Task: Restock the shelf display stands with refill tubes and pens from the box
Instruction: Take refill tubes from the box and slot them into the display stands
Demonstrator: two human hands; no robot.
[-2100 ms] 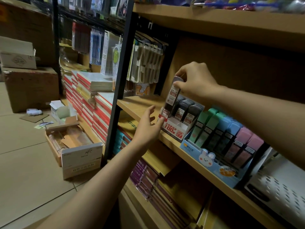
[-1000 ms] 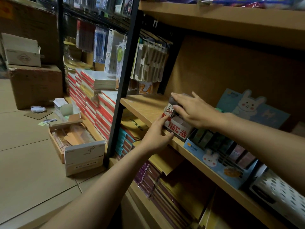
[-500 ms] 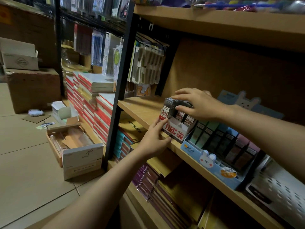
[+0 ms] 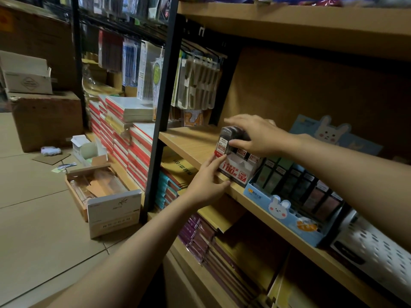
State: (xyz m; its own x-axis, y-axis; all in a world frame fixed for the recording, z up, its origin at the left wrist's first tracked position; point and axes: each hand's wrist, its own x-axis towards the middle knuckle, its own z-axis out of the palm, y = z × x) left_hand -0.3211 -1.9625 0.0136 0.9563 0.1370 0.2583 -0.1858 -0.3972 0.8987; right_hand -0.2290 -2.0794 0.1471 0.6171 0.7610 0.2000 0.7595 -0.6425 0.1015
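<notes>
Seating of grey refill tubes (image 4: 233,134) in the white-red display stand (image 4: 233,168), at the near shelf (image 4: 191,143) edge, looks nearly done. Tube tops are pinched by the right hand (image 4: 255,136), fingers curled over them; stand's left corner is gripped by the left hand (image 4: 208,181). Approx. 3 tubes counted, rest hidden. 1 blue rabbit stand (image 4: 280,210) w/ pastel tubes sits just right. 1 open supply box (image 4: 104,196) lies on floor, far left; contents look left for later.
</notes>
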